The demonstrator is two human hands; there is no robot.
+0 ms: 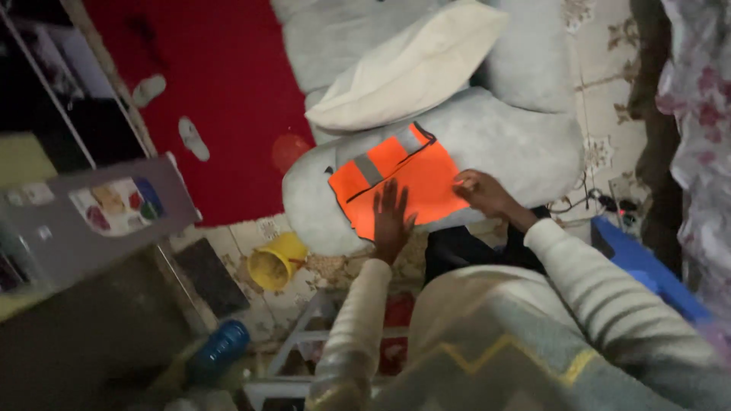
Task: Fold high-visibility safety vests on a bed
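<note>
An orange safety vest (411, 173) with grey reflective stripes lies folded flat on a grey cushion (518, 144). My left hand (391, 221) presses flat on the vest's near edge, fingers spread. My right hand (481, 192) rests on the vest's right edge, fingers curled on the fabric; whether it pinches the cloth is unclear. Both arms wear pale striped knit sleeves.
A cream pillow (411, 68) lies on more grey cushions behind. A red rug (221, 99) with a pair of sandals is at the left. A yellow bucket (276, 260), a blue bottle (222, 344), a white stool frame (301, 346) and a blue box (647, 266) stand near me.
</note>
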